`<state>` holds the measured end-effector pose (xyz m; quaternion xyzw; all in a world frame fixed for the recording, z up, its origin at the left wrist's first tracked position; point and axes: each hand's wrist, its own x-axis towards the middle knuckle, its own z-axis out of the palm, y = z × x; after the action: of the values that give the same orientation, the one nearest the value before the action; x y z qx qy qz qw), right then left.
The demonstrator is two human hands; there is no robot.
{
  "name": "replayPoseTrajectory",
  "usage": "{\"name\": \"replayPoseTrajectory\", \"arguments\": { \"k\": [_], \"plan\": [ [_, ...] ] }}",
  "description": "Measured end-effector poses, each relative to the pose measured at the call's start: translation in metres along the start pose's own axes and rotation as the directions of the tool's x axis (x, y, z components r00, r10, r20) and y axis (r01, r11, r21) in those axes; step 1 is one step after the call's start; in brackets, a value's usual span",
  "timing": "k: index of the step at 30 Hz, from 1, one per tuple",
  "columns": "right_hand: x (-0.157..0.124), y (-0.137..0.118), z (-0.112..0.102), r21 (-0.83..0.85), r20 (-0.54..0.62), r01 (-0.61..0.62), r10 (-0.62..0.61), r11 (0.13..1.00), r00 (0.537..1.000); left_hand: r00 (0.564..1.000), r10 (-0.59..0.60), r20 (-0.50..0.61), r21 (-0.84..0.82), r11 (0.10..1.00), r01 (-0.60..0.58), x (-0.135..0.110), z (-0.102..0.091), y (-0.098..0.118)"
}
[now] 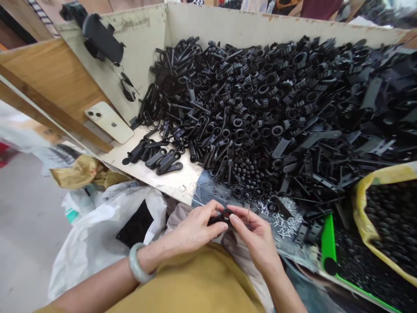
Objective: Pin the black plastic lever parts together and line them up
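Note:
My left hand (200, 224), a pale bangle (139, 263) on its wrist, is closed around a small black plastic part (224, 214) in front of my body. The fingertips of my right hand (256, 234) pinch the same part from the other side. Most of the part is covered by fingers, so its exact kind is hard to make out. A thin brownish sliver (248, 214) stands up by my right fingers; whether it is held I cannot tell. Just beyond my hands lie small black balls (249, 174) and a heap of silvery pins (288, 219).
A large pile of black plastic rings and arms (241, 100) fills the walled bench. Several black clamp arms (167, 161) lie near a white phone (109, 121). A black phone holder (102, 39) hangs at left. At right are a yellow-rimmed bag (365, 204) and a green-edged tray (328, 243).

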<state>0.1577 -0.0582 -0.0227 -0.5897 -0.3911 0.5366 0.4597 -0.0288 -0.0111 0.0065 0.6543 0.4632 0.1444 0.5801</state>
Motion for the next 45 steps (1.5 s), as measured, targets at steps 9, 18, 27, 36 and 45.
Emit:
{"name": "replayPoseTrajectory", "arguments": {
  "k": [9, 18, 27, 36, 45],
  "plan": [
    [0.010, 0.001, 0.003, -0.158, 0.057, 0.253, -0.247, 0.954, 0.967, 0.951, -0.132, 0.279, -0.329, 0.917, 0.224, 0.005, 0.000, -0.007],
    [0.013, -0.001, -0.004, -0.238, 0.192, 0.293, -0.251, 0.926, 0.949, 0.937, -0.134, 0.323, -0.493, 0.821, 0.288, 0.005, 0.002, -0.002],
    [0.013, 0.003, -0.007, -0.245, 0.218, 0.302, -0.252, 0.921, 0.943, 0.930, -0.191, 0.315, -0.539, 0.770, 0.341, 0.000, 0.006, -0.014],
    [0.011, 0.010, -0.007, -0.322, 0.214, 0.326, -0.267, 0.889, 0.940, 0.928, -0.179, 0.327, -0.588, 0.730, 0.348, -0.004, 0.007, -0.015],
    [0.006, 0.000, -0.004, -0.410, 0.303, 0.368, -0.255, 0.835, 0.918, 0.973, -0.142, 0.182, -0.319, 0.927, 0.195, -0.013, -0.004, -0.026]
  ]
}}
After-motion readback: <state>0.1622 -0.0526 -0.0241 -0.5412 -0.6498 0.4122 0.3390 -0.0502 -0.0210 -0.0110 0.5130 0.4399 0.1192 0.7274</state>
